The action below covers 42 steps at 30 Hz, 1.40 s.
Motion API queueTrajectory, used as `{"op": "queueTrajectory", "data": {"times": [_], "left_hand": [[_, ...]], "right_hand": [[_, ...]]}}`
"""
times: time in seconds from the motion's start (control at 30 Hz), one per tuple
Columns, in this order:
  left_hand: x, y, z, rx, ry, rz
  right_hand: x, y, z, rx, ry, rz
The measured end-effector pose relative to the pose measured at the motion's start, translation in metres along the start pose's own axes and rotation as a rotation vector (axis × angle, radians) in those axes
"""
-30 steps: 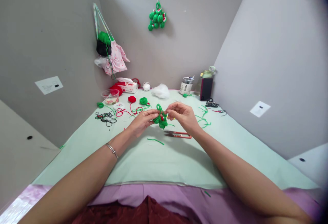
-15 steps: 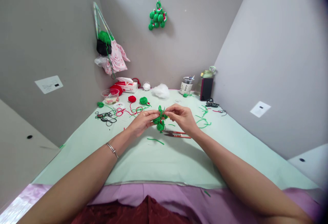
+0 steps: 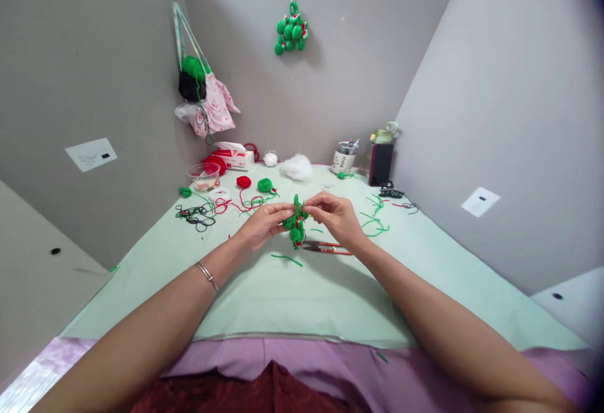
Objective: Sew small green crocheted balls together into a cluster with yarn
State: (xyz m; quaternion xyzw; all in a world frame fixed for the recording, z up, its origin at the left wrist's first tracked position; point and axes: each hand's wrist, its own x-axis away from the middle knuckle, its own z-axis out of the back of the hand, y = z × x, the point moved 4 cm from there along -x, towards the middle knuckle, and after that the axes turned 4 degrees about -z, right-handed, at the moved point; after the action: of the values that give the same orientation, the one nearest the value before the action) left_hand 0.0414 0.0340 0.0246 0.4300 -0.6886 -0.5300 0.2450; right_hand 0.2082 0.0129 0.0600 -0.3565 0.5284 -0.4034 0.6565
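Between both hands, above the table, is a small green crochet piece (image 3: pixel 296 235) with touches of red and white and a loop at its top. My left hand (image 3: pixel 265 223) pinches it from the left side. On the right, my right hand (image 3: pixel 333 213) is closed with thumb and forefinger together at the upper part of the piece. A bit of yellow shows by those fingertips, too small to name. Thread snips (image 3: pixel 330 248) with orange-red handles lie just below, and a cut strand of green yarn (image 3: pixel 287 260) is in front.
Yarn balls, red (image 3: pixel 243 182) and green (image 3: pixel 265 185), stand behind the hands beside white stuffing (image 3: pixel 296 167). Tangled black cord (image 3: pixel 194 215) lies left. A pen cup (image 3: pixel 343 160) and phone (image 3: pixel 380 164) are at the back right. Green crochet pieces (image 3: pixel 292 30) hang on the wall.
Both hands keep nearly the same place and grip. The loop at the top of the crochet piece looks narrower, and the piece has turned or shifted slightly.
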Motion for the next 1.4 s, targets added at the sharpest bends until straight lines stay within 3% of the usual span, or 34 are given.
{"op": "queueTrajectory", "data": {"times": [1.4], "left_hand": [[-0.0014, -0.0025, 0.0029, -0.004, -0.016, 0.005]], "right_hand": [[0.0028, 0.0006, -0.0023, 0.044, -0.016, 0.089]]}}
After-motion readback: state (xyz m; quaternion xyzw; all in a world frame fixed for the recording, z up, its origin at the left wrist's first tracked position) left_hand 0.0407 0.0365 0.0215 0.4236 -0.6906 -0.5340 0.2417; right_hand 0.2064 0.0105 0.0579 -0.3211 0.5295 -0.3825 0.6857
